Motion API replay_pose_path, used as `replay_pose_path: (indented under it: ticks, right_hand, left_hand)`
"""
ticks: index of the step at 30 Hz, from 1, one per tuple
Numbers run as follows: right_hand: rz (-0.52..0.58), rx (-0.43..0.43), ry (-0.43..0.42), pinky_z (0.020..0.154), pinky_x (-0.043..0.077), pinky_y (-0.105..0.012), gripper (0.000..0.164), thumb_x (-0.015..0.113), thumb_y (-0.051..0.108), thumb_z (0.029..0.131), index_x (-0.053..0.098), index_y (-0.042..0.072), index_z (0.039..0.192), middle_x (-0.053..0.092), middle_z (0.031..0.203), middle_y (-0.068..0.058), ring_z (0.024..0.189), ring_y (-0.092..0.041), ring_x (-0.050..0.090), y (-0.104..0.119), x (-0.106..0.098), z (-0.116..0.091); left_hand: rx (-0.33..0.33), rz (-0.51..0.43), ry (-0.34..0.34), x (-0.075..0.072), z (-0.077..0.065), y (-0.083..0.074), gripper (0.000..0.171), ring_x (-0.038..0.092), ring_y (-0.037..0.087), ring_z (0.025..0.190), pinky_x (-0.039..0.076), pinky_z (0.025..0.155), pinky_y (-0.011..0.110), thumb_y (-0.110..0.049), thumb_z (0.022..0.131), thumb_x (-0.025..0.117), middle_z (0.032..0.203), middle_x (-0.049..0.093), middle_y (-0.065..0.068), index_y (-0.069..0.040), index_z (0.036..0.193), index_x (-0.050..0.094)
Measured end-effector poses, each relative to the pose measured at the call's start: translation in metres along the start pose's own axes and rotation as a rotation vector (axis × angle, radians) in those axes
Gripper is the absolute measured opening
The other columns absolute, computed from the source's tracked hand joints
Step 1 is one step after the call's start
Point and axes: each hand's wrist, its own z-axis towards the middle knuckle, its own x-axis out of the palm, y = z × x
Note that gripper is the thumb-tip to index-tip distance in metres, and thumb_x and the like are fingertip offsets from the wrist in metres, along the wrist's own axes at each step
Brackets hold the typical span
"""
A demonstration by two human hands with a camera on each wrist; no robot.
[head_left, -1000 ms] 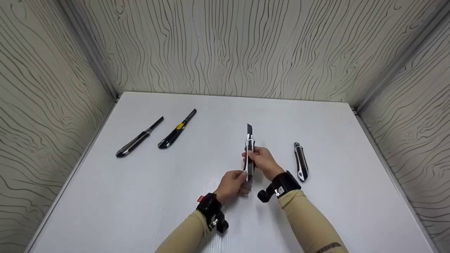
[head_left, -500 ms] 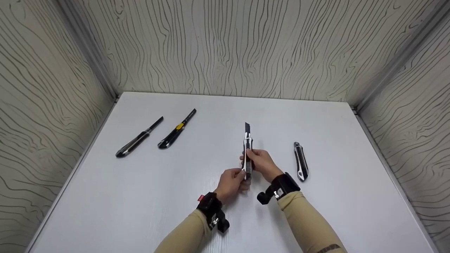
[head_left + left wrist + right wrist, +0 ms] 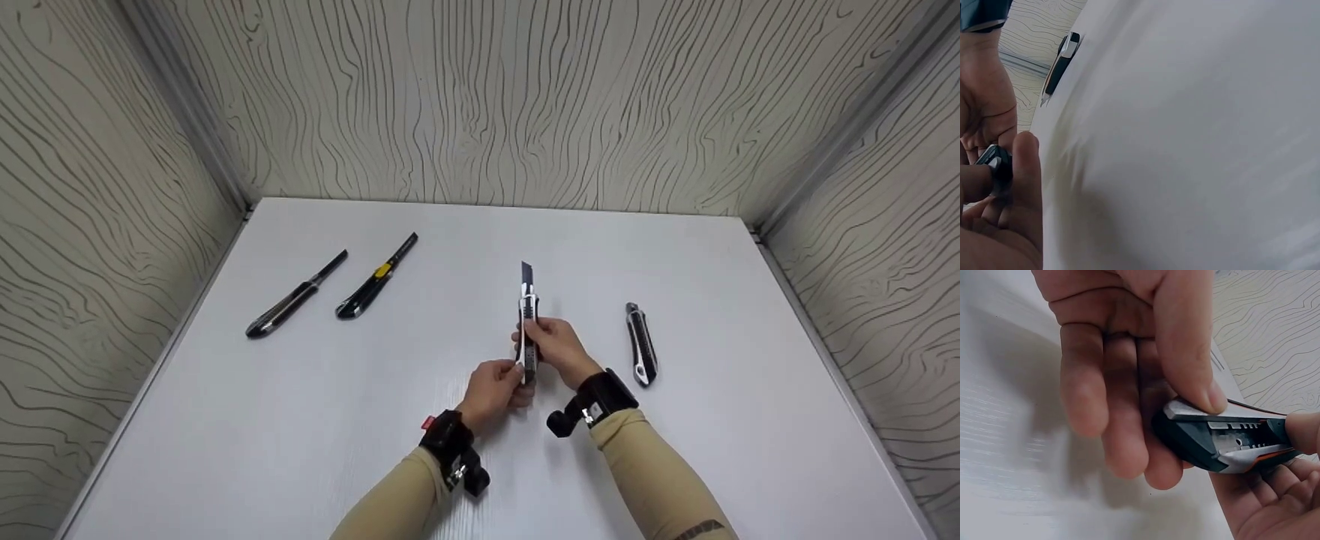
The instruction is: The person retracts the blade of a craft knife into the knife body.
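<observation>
A silver-and-black utility knife (image 3: 528, 330) is held off the table, its dark blade (image 3: 527, 274) extended and pointing to the far side. My right hand (image 3: 561, 349) grips the handle's middle, thumb on top over the slider slot in the right wrist view. At the butt end, my left hand (image 3: 491, 394) pinches the handle between thumb (image 3: 1185, 343) and fingers. In the left wrist view, the knife's butt (image 3: 999, 163) shows between the left fingertips. The fingers beneath the handle are partly hidden.
On the white table (image 3: 337, 420), a similar knife (image 3: 642, 346) with its blade retracted lies right of my hands. To the far left lie a dark knife (image 3: 292, 300) and a black knife with a yellow slider (image 3: 371, 281), both with blades out. Wood-patterned panels (image 3: 480, 105) enclose the table.
The utility knife and both hands have shifted slightly left and away from me over the first half second. Since then they stay almost still, with both grips kept.
</observation>
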Motion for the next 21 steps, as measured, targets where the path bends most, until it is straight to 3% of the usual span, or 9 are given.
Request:
replay_pose_path:
  ticks: [13, 21]
  right_hand:
    - [0.014, 0.008, 0.009, 0.076, 0.052, -0.024, 0.031, 0.052, 0.019, 0.101, 0.061, -0.006, 0.118, 0.071, 0.101, -0.009, 0.086, -0.012, 0.063, -0.0023, 0.0008, -0.0008]
    - [0.037, 0.007, 0.023, 0.076, 0.051, -0.023, 0.032, 0.053, 0.015, 0.1, 0.058, -0.008, 0.122, 0.071, 0.107, -0.014, 0.087, -0.013, 0.063, -0.0021, -0.0002, -0.0011]
  left_hand:
    - [-0.019, -0.032, -0.009, 0.0017, 0.0009, 0.0019, 0.025, 0.064, 0.013, 0.064, 0.06, 0.063, 0.032, -0.012, 0.1, 0.049, 0.074, 0.065, 0.008, 0.009, 0.094, 0.062]
    - [-0.025, 0.0, -0.013, 0.0021, 0.0007, 0.0017, 0.025, 0.065, 0.016, 0.064, 0.061, 0.065, 0.037, -0.008, 0.1, 0.047, 0.077, 0.067, 0.016, 0.012, 0.096, 0.061]
